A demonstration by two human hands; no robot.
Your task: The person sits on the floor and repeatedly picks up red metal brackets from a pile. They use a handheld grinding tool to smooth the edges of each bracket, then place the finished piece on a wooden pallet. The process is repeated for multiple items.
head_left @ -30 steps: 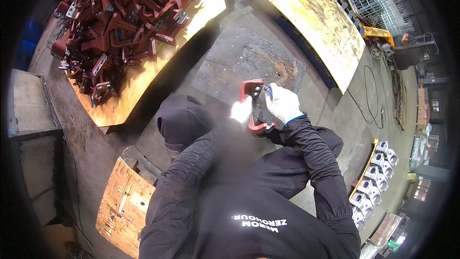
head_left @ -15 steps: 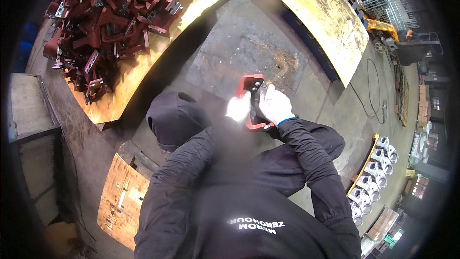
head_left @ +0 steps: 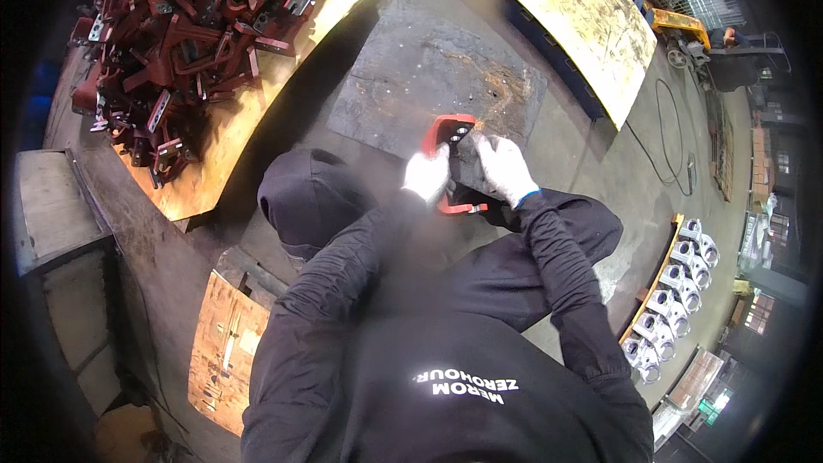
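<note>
My left hand (head_left: 426,174), in a white glove, is closed around the left side of a red metal bracket (head_left: 445,128) with bolt holes near its upper end. The bracket is held over the floor between my knees. My right hand (head_left: 506,168), also gloved in white, is closed with thumb and fingers on a dark grey flat piece (head_left: 467,166) that lies against the bracket's inner side. Whether this piece is loose or part of the bracket, I cannot tell. The bracket's lower end (head_left: 463,207) shows below my hands.
A heap of red brackets (head_left: 197,43) covers a wooden board (head_left: 249,133) at the far left. A dark mat (head_left: 403,69) lies ahead, and a wood-topped platform (head_left: 574,17) stands far right. Silver castings (head_left: 669,300) line a pallet at right; a small wooden board (head_left: 223,351) is near left.
My right hand has shifted slightly right and its fingers have turned, so more of the dark grey piece shows. The bracket has moved a little upward in view, still in my left hand.
</note>
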